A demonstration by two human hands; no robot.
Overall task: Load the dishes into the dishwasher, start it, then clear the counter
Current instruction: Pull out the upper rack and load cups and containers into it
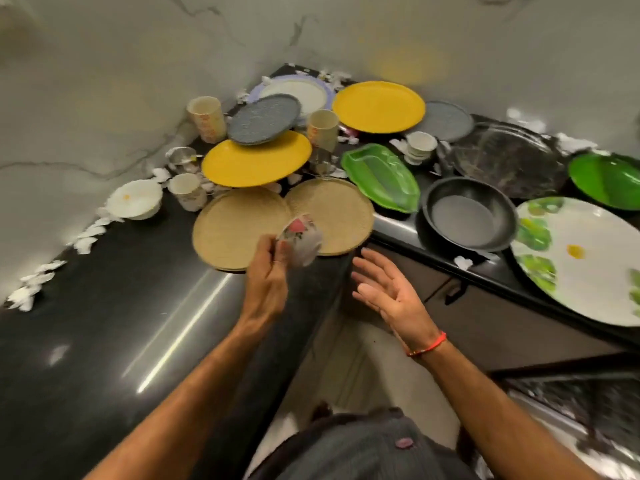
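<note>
I am in the loading step: my left hand (266, 271) has its fingers curled round a small white cup with a red flower print (300, 240), held tilted in the air just above the near edge of the two round woven straw mats (329, 209) on the glossy black stone table (104, 323). My right hand (384, 289) hangs beside it over the gap in front of the cabinets, palm up, fingers apart and relaxed, holding nothing. Most of the dishes are not yet loaded: two yellow round plates (256, 162), a grey textured plate (263, 119), a green leaf-shaped dish (381, 178), a black frying pan (469, 218), a large white plate with green leaf print (581, 261) and several pale cups crowd the corner. At the lower right I take the dark blurred wire shape for the dishwasher rack (571, 410), though it is too smeared to be sure. Next I judge the cup must go down and right to that rack, mouth downward, perhaps passed to my free hand first.
</note>
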